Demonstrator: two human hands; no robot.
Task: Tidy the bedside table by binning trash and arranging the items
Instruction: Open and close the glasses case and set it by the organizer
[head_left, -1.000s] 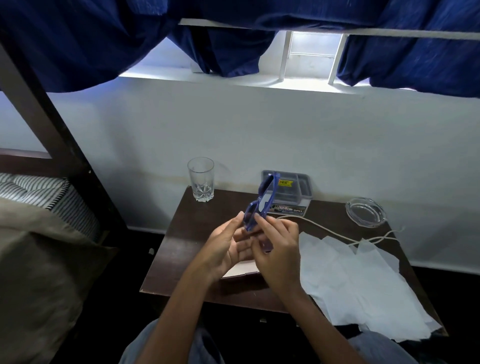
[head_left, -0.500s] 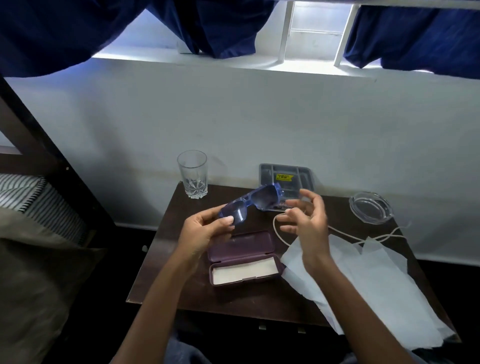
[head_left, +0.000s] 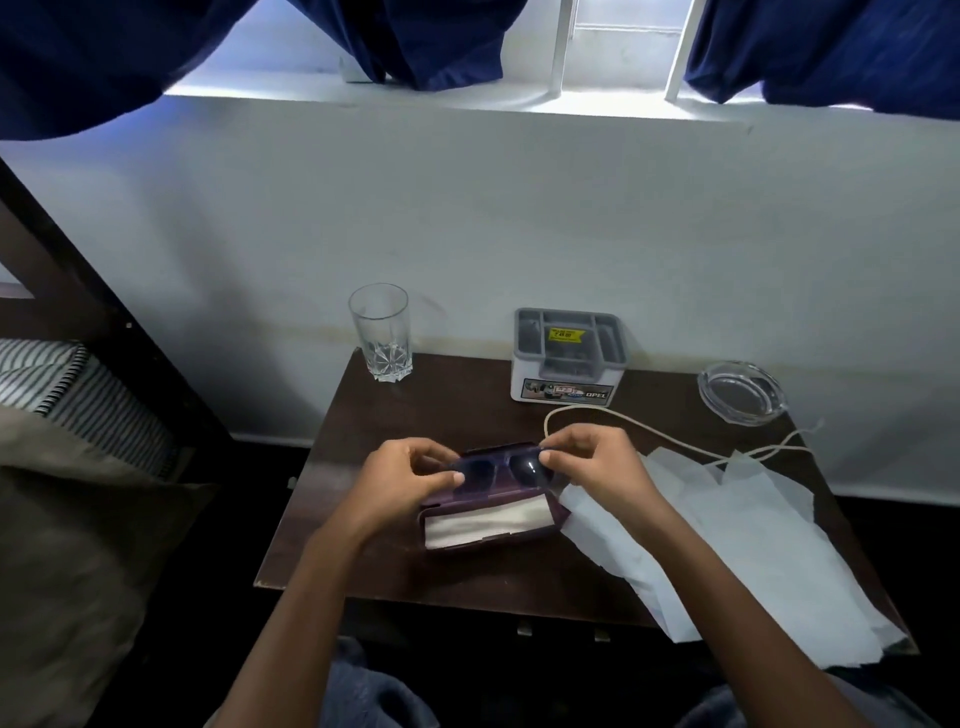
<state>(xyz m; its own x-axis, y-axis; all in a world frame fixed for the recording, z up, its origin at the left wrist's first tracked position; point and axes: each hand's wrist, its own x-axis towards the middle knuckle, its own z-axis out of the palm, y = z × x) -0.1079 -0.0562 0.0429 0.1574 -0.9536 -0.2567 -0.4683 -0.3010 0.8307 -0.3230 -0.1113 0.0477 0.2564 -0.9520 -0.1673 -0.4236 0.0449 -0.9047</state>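
Folded blue sunglasses lie across an open purple glasses case with a white lining, in the middle of the dark bedside table. My left hand pinches the left end of the sunglasses. Their right end is pinched by my right hand. White tissue sheets spread over the table's right side, and a beige cord runs across them.
An empty drinking glass stands at the back left. A grey organiser box sits at the back middle, a glass ashtray at the back right. A bed with pillows lies to the left. Blue curtains hang overhead.
The sunglasses went from upright in both hands, then held in my left hand alone, down onto the open case. My right hand has come back to their right end.
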